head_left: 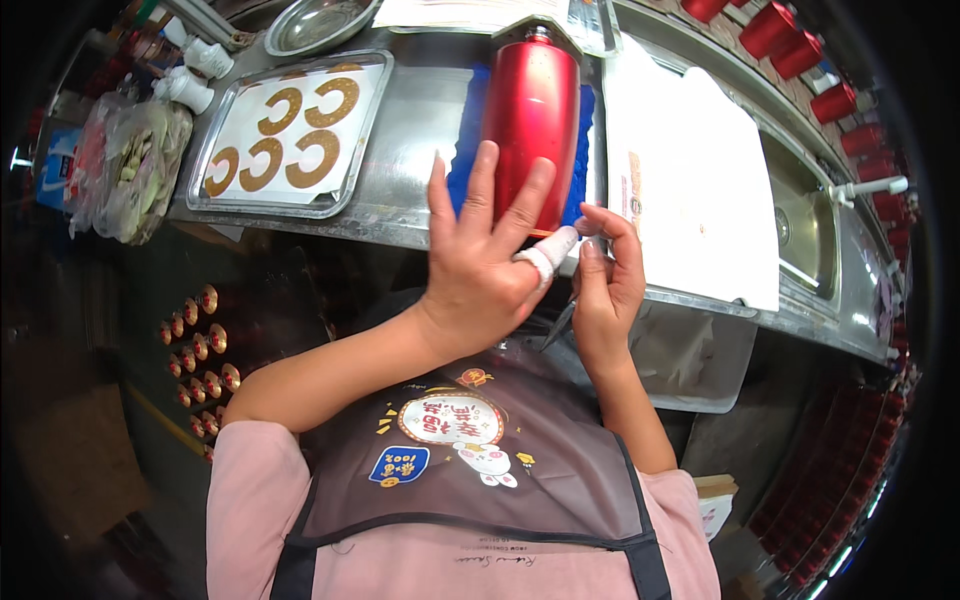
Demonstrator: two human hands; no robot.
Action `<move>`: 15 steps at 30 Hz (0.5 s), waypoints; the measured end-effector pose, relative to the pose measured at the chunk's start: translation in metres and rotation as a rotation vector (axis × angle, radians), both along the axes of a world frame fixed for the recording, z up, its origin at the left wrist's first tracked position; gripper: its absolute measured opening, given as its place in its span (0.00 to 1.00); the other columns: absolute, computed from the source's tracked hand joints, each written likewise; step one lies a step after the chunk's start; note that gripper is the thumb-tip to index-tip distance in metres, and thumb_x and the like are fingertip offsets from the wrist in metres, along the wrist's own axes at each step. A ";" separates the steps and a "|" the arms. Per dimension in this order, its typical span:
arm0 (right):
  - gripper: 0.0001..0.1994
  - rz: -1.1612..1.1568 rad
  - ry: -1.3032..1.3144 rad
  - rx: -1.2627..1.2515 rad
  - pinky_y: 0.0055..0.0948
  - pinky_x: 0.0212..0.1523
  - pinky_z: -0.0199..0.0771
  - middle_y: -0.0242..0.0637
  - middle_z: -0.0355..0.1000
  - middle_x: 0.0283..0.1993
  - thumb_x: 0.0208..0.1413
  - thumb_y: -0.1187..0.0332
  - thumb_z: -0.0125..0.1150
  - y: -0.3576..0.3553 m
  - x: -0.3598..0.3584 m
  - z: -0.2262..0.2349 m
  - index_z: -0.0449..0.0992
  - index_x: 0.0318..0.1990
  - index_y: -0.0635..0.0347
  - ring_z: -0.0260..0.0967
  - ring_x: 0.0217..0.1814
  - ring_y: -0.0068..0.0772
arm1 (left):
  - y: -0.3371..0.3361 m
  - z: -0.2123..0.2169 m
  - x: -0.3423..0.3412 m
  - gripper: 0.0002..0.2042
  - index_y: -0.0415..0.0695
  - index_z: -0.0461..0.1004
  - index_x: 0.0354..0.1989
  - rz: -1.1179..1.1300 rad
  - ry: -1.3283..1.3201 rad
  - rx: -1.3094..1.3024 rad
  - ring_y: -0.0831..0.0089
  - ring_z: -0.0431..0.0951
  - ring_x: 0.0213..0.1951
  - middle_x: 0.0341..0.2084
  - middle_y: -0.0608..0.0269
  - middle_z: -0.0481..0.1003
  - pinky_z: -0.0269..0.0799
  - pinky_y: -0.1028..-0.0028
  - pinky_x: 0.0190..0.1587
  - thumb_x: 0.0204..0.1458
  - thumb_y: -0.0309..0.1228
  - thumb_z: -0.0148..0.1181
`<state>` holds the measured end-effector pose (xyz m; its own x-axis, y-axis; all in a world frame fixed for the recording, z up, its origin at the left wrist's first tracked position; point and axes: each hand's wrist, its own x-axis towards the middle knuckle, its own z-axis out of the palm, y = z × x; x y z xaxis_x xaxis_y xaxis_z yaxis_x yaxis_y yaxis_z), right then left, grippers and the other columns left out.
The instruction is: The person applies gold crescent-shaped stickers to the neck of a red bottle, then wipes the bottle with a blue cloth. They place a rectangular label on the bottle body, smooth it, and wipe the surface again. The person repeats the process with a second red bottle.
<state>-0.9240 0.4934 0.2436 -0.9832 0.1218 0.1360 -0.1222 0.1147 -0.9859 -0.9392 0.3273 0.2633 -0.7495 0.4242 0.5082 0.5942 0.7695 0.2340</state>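
My left hand (pixel 478 275) is raised with its fingers spread; its thumb is wrapped in white tape (pixel 545 256). My right hand (pixel 606 285) pinches the tape's end at the tip of that thumb. A thin metal tool (pixel 558 327) hangs from the lower fingers of my right hand. Just behind both hands a red metal cylinder (pixel 533 110) lies on a blue cloth (pixel 466 140) on the steel counter (pixel 415 130).
A steel tray (pixel 232 205) holds a white sheet with several gold C-shaped pieces. White sheets (pixel 690 180) lie right of the cylinder, then a sink (pixel 810 235). Red cylinders (pixel 800 50) line the far right. Plastic bags (pixel 130 165) and gold round pieces (pixel 200 345) are at left.
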 end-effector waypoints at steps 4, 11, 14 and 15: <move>0.18 -0.069 0.035 0.113 0.23 0.46 0.72 0.39 0.75 0.50 0.61 0.83 0.50 0.007 0.009 0.011 0.74 0.58 0.63 0.72 0.44 0.28 | -0.013 -0.002 0.006 0.23 0.56 0.83 0.52 -0.049 0.030 0.131 0.40 0.57 0.72 0.71 0.51 0.62 0.41 0.29 0.67 0.43 0.28 0.68; 0.19 0.235 0.462 0.493 0.27 0.33 0.74 0.49 0.79 0.40 0.56 0.85 0.57 -0.008 0.019 0.007 0.73 0.56 0.69 0.77 0.30 0.40 | -0.012 0.003 -0.022 0.36 0.44 0.64 0.71 -0.094 -0.009 0.170 0.43 0.55 0.73 0.72 0.47 0.58 0.39 0.36 0.71 0.48 0.26 0.64; 0.17 0.167 0.364 0.428 0.27 0.32 0.74 0.46 0.78 0.40 0.57 0.84 0.57 -0.012 0.023 0.001 0.74 0.55 0.67 0.76 0.29 0.36 | 0.000 0.000 -0.038 0.38 0.41 0.62 0.70 -0.134 0.017 0.039 0.44 0.57 0.72 0.68 0.47 0.64 0.44 0.37 0.70 0.46 0.25 0.65; 0.17 0.159 0.293 0.384 0.25 0.34 0.73 0.45 0.78 0.42 0.58 0.83 0.58 -0.011 0.025 0.000 0.74 0.55 0.67 0.75 0.31 0.32 | -0.001 -0.001 -0.041 0.36 0.42 0.62 0.70 -0.145 0.053 0.059 0.42 0.56 0.72 0.69 0.48 0.63 0.45 0.36 0.70 0.48 0.28 0.64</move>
<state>-0.8986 0.4825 0.2440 -0.8992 -0.1394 0.4148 -0.4331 0.4197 -0.7977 -0.9806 0.3267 0.2621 -0.6539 0.4944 0.5727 0.7110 0.6603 0.2418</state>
